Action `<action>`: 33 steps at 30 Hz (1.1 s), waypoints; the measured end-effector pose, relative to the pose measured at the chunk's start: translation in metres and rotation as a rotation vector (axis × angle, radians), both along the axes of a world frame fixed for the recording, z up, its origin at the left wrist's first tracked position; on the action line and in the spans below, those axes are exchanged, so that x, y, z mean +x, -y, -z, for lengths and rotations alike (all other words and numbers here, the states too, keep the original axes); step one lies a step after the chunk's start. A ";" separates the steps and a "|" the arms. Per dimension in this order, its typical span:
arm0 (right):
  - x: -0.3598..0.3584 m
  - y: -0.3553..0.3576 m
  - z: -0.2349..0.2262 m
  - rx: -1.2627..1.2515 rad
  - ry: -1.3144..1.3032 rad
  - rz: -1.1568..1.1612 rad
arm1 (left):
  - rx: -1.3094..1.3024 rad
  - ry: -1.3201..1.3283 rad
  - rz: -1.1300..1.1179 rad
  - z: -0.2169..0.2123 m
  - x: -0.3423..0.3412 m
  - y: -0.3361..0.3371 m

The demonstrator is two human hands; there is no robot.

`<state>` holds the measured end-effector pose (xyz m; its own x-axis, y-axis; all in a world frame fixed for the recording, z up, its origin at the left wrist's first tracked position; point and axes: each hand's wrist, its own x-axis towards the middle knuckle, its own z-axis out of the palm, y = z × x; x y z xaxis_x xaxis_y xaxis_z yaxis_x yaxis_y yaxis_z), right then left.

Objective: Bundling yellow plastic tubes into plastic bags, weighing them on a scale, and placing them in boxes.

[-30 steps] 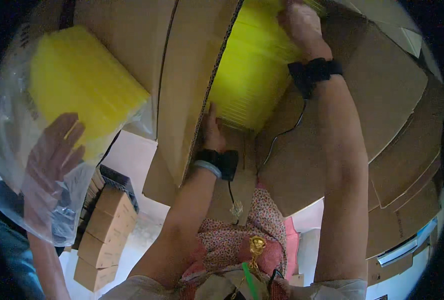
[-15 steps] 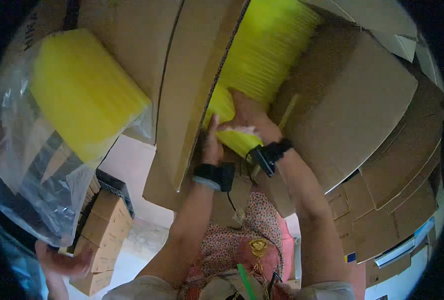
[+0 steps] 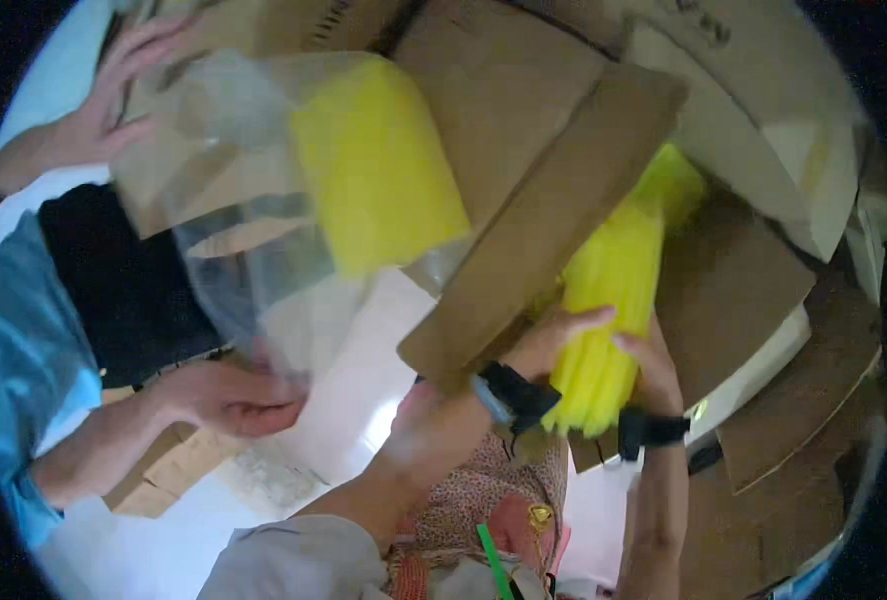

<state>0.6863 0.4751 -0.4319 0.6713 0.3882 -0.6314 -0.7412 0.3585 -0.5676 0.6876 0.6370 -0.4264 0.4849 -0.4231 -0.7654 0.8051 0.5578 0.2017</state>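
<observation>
My left hand [image 3: 556, 338] and my right hand [image 3: 654, 358] are wrapped round a bundle of long yellow tube-like pieces [image 3: 612, 270], one on each side of its lower part. The bundle stands lengthwise, its near end toward my body, at the mouth of an open cardboard box [image 3: 729, 270]. More yellow pieces [image 3: 682, 180] show beyond its far end, blurred. A raised box flap [image 3: 564, 220] lies to the left of the bundle. Both wrists wear black straps. My right fingers are partly hidden behind the bundle.
At the left, a clear plastic bag [image 3: 254, 180] holds another yellow bundle [image 3: 379, 165] on cardboard. A co-worker in a blue sleeve has one hand [image 3: 234, 398] at the bag's lower edge and another hand [image 3: 114, 95] near its top. Stacked cardboard [image 3: 804, 400] stands at the right.
My hands have moved right and nearer, drawing the yellow bundle toward me. The box flap and bagged bundle appear further right. The co-worker's hand has come up to the bag.
</observation>
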 end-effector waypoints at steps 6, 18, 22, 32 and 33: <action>-0.027 0.000 -0.102 -0.204 0.077 0.092 | 0.079 0.206 0.026 -0.107 0.004 0.002; 0.070 -0.146 -0.317 0.116 0.518 -0.150 | 0.426 0.519 -0.029 -0.365 0.042 -0.145; 0.099 -0.216 -0.298 0.234 0.406 -0.238 | 0.227 0.374 -0.093 -0.361 0.068 -0.211; 0.093 -0.234 -0.263 0.337 -0.289 -0.269 | 0.011 -0.128 -0.018 -0.242 0.066 -0.240; 0.096 -0.235 -0.260 0.333 -0.287 -0.263 | 0.018 -0.124 -0.014 -0.234 0.067 -0.240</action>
